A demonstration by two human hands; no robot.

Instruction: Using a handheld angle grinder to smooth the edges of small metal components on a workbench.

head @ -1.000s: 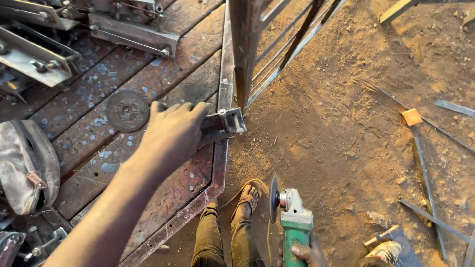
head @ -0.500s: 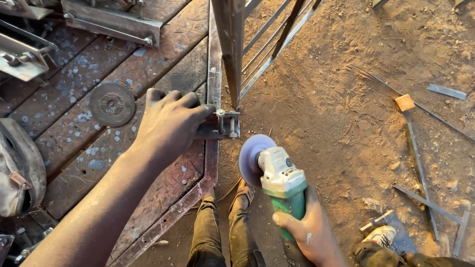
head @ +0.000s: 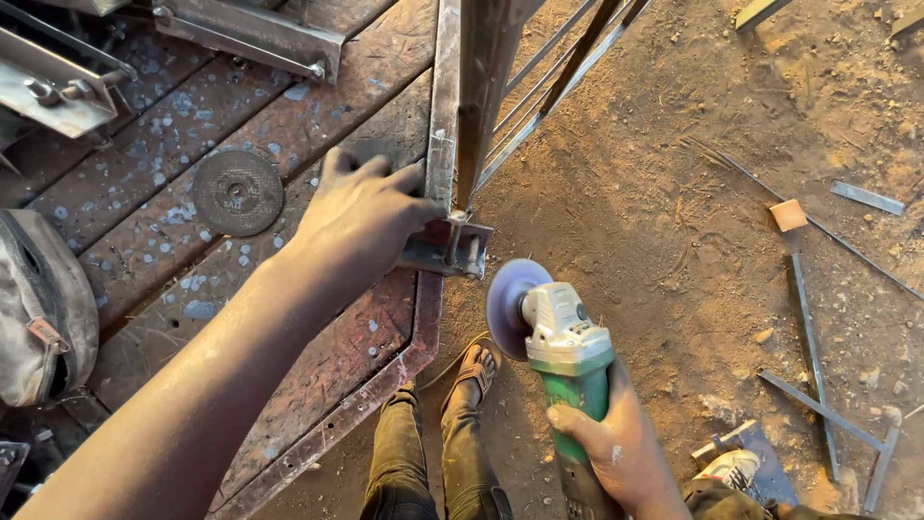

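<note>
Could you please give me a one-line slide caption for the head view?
Left hand steadies a steel bracket at the workbench edge; right hand holds a green angle grinder beside it.

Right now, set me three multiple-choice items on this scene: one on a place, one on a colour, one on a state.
1. Where does the loose grinding disc lie?
A. on the workbench
B. on the dirt ground
C. in the grey bag

2. What colour is the grip of the angle grinder?
A. red
B. green
C. yellow

3. What is the left hand doing?
A. hanging free
B. holding the loose disc
C. pressing on the metal bracket at the bench edge

Answers: 1 A, the disc rests flat on the spattered planks. 2 B, the right hand wraps a green handle. 3 C, its fingers rest against the bracket.
</note>
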